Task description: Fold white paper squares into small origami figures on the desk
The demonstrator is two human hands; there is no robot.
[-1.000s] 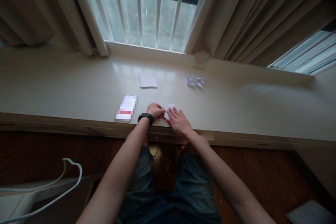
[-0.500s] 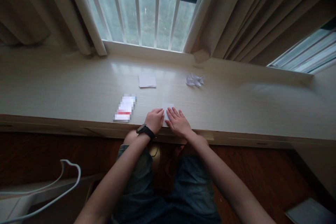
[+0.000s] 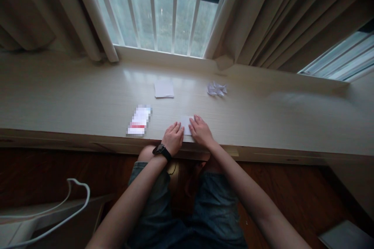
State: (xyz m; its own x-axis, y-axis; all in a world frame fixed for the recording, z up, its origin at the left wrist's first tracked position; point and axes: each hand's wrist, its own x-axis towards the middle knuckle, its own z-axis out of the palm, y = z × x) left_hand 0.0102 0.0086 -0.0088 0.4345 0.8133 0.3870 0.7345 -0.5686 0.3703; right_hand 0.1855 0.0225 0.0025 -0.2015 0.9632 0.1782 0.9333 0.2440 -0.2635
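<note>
A small white sheet of paper point(image 3: 187, 125) lies flat on the pale ledge, close to its front edge. My left hand point(image 3: 173, 137), a black watch on its wrist, has its bent fingers closed at the paper's left edge. At the right edge, my right hand point(image 3: 201, 131) holds the paper with its fingers drawn together and curved. Parts of both paper edges are hidden beneath the fingers. Farther back sits a stack of white paper squares point(image 3: 164, 88). Several small folded paper pieces point(image 3: 216, 89) stand clustered to the right of that stack.
A blurred-out white item with a red band point(image 3: 139, 121) lies left of my hands. The ledge point(image 3: 277, 120) runs under a barred window point(image 3: 163, 15) between curtains point(image 3: 263, 11). Below left, a white cable point(image 3: 87, 194) loops near my arm.
My right hand has slid right and slightly away from me, from lying spread over the paper to its right edge. More of the paper shows. My left hand has shifted slightly.
</note>
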